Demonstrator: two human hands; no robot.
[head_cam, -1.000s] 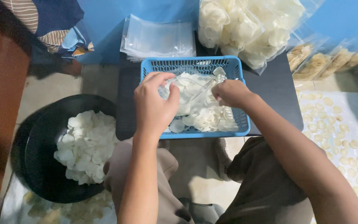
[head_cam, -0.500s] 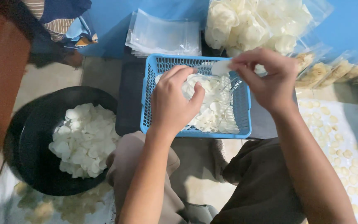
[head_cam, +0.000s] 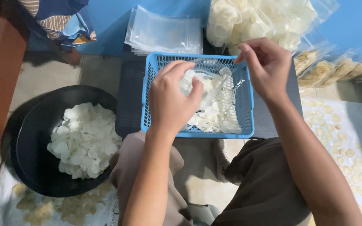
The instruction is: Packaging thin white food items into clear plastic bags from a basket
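Chips [head_cam: 214, 113] under left hand [head_cam: 170, 102] hidden

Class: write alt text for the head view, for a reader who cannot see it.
Two hands work over a blue basket of white chips: the left hand holds a clear bag, the right hand hovers above. A black bowl of chips sits left.

Blue plastic lattice basket [head_cam: 156, 96], matt; glossy clear plastic bags [head_cam: 164, 31]
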